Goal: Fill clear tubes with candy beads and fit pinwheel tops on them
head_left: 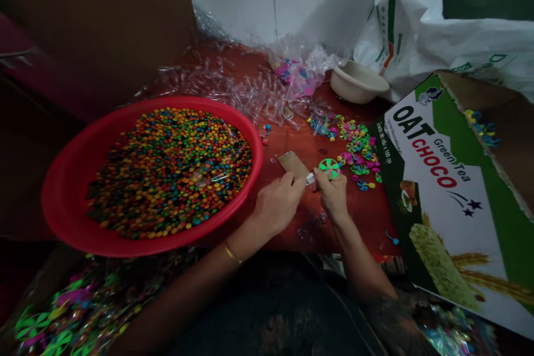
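Over the red table, my two hands are close together at its front edge. My left hand (281,200) is closed, with a small brown piece of cardboard (293,163) at its fingertips; whether it grips the cardboard or rests on it is unclear. Between the hands shows a small whitish piece (309,178), too blurred to name. In the closed fingers of my right hand (335,194) is a small toy pinwheel (329,168), green with pink. More colourful pinwheels (354,144) lie heaped just beyond that hand.
A red basin (58,200) of coloured candies stands left. Clear plastic tubes (250,92) lie scattered behind, near a cream bowl (359,82). A printed carton (454,200) borders the right side. Wrapped pinwheel toys (79,306) are piled at lower left.
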Demonstrator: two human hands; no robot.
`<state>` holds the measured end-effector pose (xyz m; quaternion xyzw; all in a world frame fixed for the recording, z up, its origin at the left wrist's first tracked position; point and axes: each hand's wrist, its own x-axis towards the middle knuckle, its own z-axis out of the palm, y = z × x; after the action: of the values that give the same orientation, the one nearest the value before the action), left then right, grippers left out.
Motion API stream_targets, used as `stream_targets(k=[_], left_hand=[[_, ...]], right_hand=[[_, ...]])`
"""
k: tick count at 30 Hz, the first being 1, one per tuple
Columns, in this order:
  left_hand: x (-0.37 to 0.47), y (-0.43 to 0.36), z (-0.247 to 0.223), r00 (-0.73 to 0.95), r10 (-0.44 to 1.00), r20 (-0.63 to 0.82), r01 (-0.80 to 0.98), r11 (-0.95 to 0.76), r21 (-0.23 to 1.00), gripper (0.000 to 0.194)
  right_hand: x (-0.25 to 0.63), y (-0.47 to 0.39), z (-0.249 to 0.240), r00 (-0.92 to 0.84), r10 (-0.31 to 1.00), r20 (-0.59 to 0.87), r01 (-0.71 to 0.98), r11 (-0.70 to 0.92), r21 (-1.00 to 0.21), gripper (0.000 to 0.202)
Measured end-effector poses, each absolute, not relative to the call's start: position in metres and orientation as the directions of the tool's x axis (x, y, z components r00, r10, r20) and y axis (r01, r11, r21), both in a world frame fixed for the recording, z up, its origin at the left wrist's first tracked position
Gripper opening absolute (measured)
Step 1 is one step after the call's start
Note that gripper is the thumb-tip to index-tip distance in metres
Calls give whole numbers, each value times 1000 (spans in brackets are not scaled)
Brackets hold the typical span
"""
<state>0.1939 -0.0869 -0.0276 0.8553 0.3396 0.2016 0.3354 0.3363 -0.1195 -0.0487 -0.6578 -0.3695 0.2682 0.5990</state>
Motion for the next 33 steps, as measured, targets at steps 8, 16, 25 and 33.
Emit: stream_targets(k=[8,16,25,33], left_hand=[[196,-92,-43,856,507,-98,140,-46,989,45],[196,-96,-53,601,798,52,342,-315,885,27],[193,-95,-60,811,584,-14,348,-464,814,28],[178,-111,-68,783,622,0,468,-588,660,31]], right_hand=[[332,-126,-57,611,790,52,42,33,-999,39],[330,-127,-64,600,796,-78,10,-106,-994,41],[332,-148,-66,576,818,-9,148,-115,-982,39],[341,-156,-80,305,949,-86,215,-156,-964,48]])
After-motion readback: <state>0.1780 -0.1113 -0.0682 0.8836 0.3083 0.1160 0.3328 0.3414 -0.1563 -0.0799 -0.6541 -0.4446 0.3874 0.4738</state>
